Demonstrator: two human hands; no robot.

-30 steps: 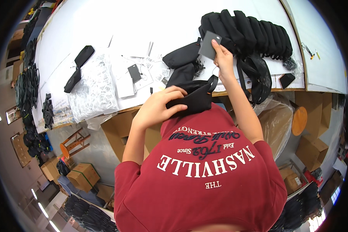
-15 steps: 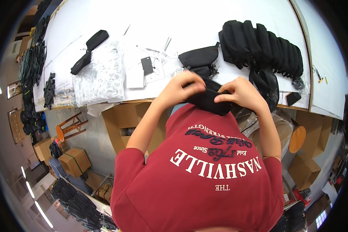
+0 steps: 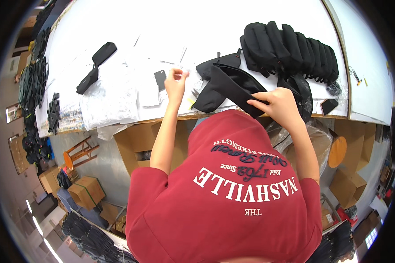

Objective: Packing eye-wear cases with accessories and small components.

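My right hand [image 3: 276, 105] pinches the edge of a black fabric pouch bag [image 3: 230, 85], which hangs open at the table's near edge. Its mouth gapes toward me, and a flap spreads to the left. Over the white table, my left hand [image 3: 176, 85] is raised away from the bag with its fingers curled together. Whatever they may hold is too small and blurred to make out. A dark tag card [image 3: 160, 79] lies just left of that hand, among white papers. Behind the open bag rests another black pouch bag [image 3: 230, 60].
A row of black bags [image 3: 289, 46] stands at the far right of the table [image 3: 158, 22]. Clear plastic bags [image 3: 109, 96] are heaped at left, beside a black strap-like piece [image 3: 96, 65]. A phone-like black object [image 3: 328, 106] sits near the right edge. Cardboard boxes [image 3: 131, 142] stand below.
My left hand has let go of the black bag and moved left over the papers. The bag has opened out flatter, while my right hand keeps its hold on it.
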